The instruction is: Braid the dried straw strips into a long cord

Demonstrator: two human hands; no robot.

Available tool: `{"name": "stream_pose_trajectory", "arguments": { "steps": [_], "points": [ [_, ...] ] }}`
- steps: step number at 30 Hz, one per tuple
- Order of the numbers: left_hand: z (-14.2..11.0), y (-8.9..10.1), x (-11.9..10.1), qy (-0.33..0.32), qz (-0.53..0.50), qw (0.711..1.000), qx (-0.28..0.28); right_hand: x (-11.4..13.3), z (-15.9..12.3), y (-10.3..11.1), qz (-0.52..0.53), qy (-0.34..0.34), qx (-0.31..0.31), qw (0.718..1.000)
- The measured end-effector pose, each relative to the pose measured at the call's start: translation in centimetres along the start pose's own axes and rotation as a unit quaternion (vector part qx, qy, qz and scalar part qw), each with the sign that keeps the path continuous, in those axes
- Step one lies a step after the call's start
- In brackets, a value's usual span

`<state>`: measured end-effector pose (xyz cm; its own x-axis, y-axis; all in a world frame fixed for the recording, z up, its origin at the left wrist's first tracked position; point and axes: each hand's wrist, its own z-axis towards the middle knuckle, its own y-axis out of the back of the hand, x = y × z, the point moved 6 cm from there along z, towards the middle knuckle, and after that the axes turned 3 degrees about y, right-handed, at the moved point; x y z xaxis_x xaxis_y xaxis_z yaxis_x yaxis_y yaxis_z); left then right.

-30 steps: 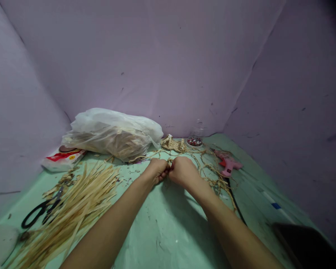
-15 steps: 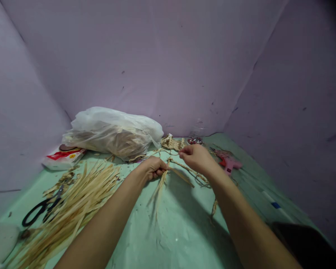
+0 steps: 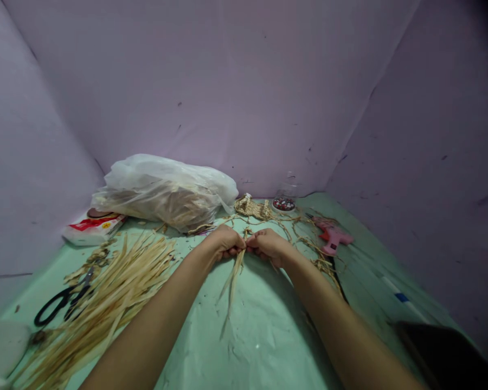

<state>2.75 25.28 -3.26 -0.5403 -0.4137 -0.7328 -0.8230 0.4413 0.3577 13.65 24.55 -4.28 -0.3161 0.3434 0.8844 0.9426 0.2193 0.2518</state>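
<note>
Pale dried fibre strips (image 3: 236,271) hang down from between my two hands, over the middle of the green table cover. My left hand (image 3: 228,242) is closed on them in a pinch. Close against it, my right hand (image 3: 267,245) also pinches the fibre strips, its fingertips nearly touching the left ones. A small knotted end (image 3: 247,232) sticks up just above the fingertips. Behind lies a woven braided piece (image 3: 252,208), with thin twisted cord (image 3: 299,222) trailing from it to the right. My fingers hide the exact spot where the strips meet.
A pile of loose fibre strips (image 3: 117,292) lies at left, partly over black scissors (image 3: 52,309). Behind are a white plastic bag (image 3: 166,189) and a red-white box (image 3: 93,230). At right are a bead container (image 3: 283,203), a pink glue gun (image 3: 334,238) and a dark object (image 3: 443,352).
My right hand moved away from the left to the upper right, then came back beside it. The fibre strips, hidden at first, now hang in view below my left hand.
</note>
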Motion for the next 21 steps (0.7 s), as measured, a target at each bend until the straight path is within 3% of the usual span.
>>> {"name": "stream_pose_trajectory", "arguments": {
  "steps": [6,11,17,21],
  "points": [
    [-1.2,1.1,-1.3,-0.076,0.164,0.970,-0.160,0.0,-0.3,-0.1,0.065,-0.014,0.007,0.998],
    [-3.5,0.1,-2.0,-0.139,0.244,0.928,-0.244,-0.4,-0.3,-0.2,0.099,-0.036,-0.009,0.994],
    [-5.2,-2.2,-2.5,-0.163,0.223,0.936,-0.219,-1.0,0.2,-0.4,0.120,-0.043,-0.031,0.991],
    [-5.2,-1.2,-3.0,-0.160,0.233,0.935,-0.216,-0.9,0.2,-0.6,0.129,-0.033,-0.017,0.991]
  ]
}}
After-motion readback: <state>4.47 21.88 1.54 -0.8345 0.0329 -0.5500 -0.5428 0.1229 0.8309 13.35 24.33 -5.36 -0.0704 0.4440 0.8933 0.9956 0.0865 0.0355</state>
